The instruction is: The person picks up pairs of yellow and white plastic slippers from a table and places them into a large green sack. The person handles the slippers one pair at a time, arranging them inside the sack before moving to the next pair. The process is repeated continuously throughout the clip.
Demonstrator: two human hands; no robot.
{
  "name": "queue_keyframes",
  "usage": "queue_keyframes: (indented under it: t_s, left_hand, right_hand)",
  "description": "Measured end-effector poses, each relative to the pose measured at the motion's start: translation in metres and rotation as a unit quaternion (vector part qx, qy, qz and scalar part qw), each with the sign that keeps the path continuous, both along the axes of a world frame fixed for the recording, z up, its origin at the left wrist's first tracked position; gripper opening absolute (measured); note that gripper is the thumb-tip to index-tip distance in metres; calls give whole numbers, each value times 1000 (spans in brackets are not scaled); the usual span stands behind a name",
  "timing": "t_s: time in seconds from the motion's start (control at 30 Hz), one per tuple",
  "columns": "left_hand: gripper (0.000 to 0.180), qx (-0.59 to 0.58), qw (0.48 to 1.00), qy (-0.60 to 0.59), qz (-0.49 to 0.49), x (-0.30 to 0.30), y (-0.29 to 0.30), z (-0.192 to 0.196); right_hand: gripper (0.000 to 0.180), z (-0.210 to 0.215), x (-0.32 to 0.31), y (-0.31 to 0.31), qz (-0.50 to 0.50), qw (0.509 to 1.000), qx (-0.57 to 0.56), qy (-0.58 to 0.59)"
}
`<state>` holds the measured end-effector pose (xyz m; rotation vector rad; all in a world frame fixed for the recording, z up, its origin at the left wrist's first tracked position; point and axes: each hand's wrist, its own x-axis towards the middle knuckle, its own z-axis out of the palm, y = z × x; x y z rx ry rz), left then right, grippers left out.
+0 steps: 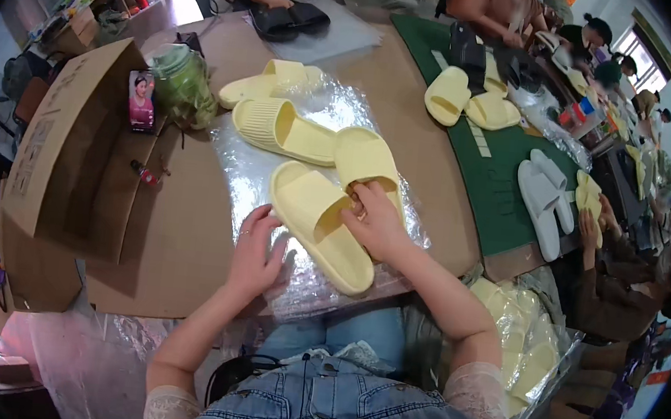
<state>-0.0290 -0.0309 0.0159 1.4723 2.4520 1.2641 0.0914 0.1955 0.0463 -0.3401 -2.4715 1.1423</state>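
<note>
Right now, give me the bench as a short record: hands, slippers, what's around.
left hand: open, beside the front yellow slipper; contact unclear
right hand: fingers at the straps of the front yellow slipper and the one behind it; grip unclear
behind, to the left: ribbed yellow slipper
under slippers: clear plastic
left side: open cardboard box, green jar
right side: green mat, white slippers

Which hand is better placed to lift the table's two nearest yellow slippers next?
Probably the right hand: its fingers are at both the nearer slipper and the farther slipper. The left hand is open, holding nothing, beside the nearer one.
</note>
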Motion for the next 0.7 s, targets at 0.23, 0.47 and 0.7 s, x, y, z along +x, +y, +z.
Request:
queue_keyframes:
  t_s: [0.23,0.47,0.7]
  left_hand:
    - [55,-121,968,105,-190,-55,-38,16]
    - [57,-206,944,43,-255,-79,-27,4]
    - [54,-238,932,39,-270,-89,-20,0]
  right_hand:
    - [39,18,7,40,56,994,3,-96]
    - [28,-13,-3,49,20,996,69,-61]
    - [33,-18,-7,60,30,991,76,-104]
